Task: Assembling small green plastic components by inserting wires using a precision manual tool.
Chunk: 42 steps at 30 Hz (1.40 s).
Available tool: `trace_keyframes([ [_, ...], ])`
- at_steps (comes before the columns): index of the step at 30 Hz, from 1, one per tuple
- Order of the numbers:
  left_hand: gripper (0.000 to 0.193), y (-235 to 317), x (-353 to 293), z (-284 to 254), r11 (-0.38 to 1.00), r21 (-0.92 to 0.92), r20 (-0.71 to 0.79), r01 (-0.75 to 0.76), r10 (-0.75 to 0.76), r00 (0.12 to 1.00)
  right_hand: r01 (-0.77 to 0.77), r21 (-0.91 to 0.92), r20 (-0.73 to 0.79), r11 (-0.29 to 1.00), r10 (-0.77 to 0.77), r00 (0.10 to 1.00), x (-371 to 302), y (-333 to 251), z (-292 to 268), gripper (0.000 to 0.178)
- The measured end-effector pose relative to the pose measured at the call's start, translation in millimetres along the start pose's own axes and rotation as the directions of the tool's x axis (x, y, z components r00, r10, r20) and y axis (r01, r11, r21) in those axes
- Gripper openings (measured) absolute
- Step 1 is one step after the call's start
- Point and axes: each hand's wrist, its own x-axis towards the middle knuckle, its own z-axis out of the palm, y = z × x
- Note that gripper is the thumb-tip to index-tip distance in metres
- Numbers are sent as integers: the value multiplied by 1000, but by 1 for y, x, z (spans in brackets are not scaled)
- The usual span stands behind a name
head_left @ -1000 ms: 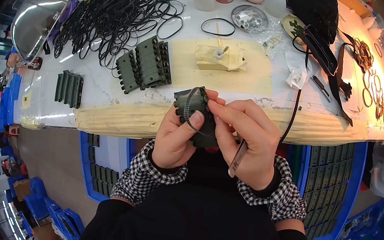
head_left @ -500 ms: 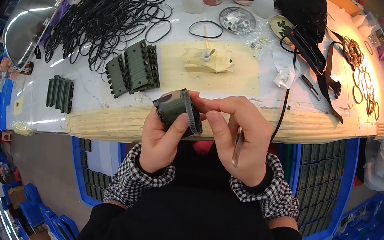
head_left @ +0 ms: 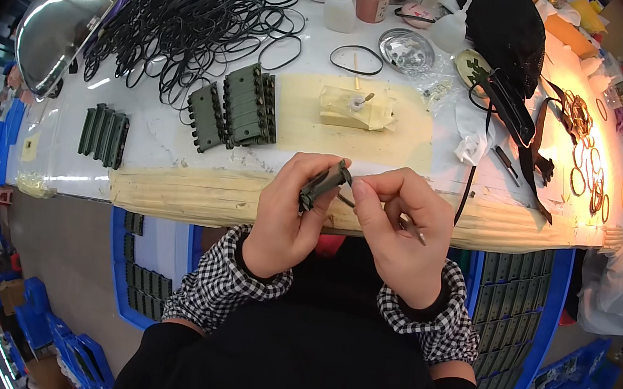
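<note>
A small dark green moulded part (head_left: pixel 320 187) is held just over the table's front edge, pinched between the fingers and thumb of my left hand (head_left: pixel 280 222). It is turned nearly edge-on. A dark strip (head_left: pixel 345 200) sticks out from its right side, partly hidden by the hands. My right hand (head_left: pixel 404 238) is closed, thumb and forefinger meeting at the part's right edge; whether they grip the strip is hard to see. A slim metal tool (head_left: pixel 413 229) lies in the curled fingers of that hand, its end poking out past them.
Similar green parts (head_left: pixel 248 107) stand in rows on the table, with another group (head_left: pixel 103 136) farther left. Behind them is a heap of black rubber bands (head_left: pixel 184 24). A tape-wrapped block (head_left: pixel 356 111) sits mid-table. Blue trays of green parts flank me, including one right (head_left: pixel 560 306).
The part in my left hand has been turned from showing its camouflage face and ribbed band to nearly edge-on. The metal tool in my right hand has swung from pointing downward to sideways.
</note>
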Motion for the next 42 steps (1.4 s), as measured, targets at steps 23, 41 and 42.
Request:
trace_keyframes([
  [23, 30, 2, -8, 2, 725, -613, 106, 314, -318, 942, 12, -50, 97, 999, -7, 995, 4, 6, 9, 19],
  [41, 34, 24, 25, -6, 137, -888, 293, 438, -566, 771, 450, -700, 179, 555, -474, 862, 14, -9, 24, 11],
  [42, 34, 20, 25, -7, 165, -880, 290, 446, -556, 779, 461, -709, 196, 534, -479, 856, 13, -9, 25, 11],
])
